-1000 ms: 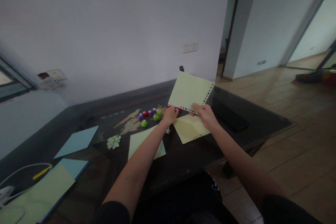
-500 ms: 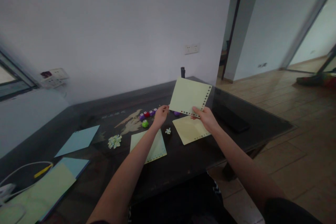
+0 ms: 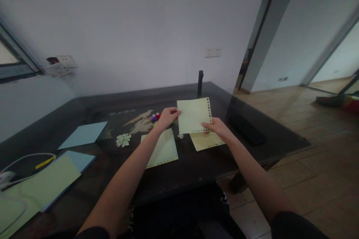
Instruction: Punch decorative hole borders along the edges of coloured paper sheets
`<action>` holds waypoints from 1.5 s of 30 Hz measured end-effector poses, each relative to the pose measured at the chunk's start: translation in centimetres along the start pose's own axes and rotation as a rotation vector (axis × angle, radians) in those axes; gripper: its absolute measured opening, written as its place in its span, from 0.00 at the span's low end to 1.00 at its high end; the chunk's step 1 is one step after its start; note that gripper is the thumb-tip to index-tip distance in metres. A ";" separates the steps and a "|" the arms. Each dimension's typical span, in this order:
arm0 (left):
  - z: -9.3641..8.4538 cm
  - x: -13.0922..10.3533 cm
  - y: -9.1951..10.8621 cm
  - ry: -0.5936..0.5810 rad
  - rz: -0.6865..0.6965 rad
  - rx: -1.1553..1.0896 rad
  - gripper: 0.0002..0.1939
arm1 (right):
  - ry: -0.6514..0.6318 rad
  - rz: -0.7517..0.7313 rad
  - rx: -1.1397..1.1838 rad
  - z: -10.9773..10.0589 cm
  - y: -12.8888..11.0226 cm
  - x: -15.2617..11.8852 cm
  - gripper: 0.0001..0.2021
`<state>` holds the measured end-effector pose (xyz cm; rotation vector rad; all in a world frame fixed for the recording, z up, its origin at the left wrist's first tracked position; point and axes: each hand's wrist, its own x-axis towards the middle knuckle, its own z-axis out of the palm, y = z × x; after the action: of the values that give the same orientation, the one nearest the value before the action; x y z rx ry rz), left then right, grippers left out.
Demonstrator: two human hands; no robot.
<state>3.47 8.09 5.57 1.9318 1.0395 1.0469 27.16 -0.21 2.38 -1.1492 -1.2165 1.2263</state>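
Since the earlier frame in the head view, the square pale yellow-green paper sheet (image 3: 193, 115) has been brought down and leftward and turned straighter. It is held up above the dark glossy table (image 3: 202, 168), away from the near edge. Its lower right corner is clamped by the right hand (image 3: 220, 128), thumb laid on the face; its left edge appears pinched by the left hand (image 3: 168, 116), fingertips drawn together.

Rows of small dark holes are already cut along the right and bottom edges; none can be made out along the top and left edges, which seem left uncut. Holes are also borne by the pale yellow paper sheet (image 3: 203, 143), partly hidden behind, and by the pale green paper sheet (image 3: 165, 149) nearer the table's front edge. Small pale paper cut-outs (image 3: 123, 140) are heaped towards the left edge. Round purple and red plastic pieces (image 3: 154, 118) are partly hidden by the left hand.
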 end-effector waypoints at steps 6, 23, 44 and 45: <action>0.0 -0.4 1.1 -0.056 -0.050 -0.063 0.14 | 0.106 -0.041 -0.027 -0.8 0.0 0.2 0.18; 1.2 -0.8 1.4 0.009 -0.149 -0.216 0.17 | 0.333 -0.189 -0.104 -2.4 -0.2 0.6 0.21; 6.7 -3.6 -0.1 -0.159 -0.202 0.334 0.14 | 0.339 0.015 -1.113 -3.7 -0.1 0.6 0.12; 6.7 -3.7 -0.2 -0.149 -0.189 0.384 0.14 | 0.334 0.028 -1.133 -3.6 -0.2 0.5 0.12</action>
<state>8.01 3.64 1.36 2.1195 1.3826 0.6194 30.71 0.42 2.43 -2.0650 -1.6549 0.2317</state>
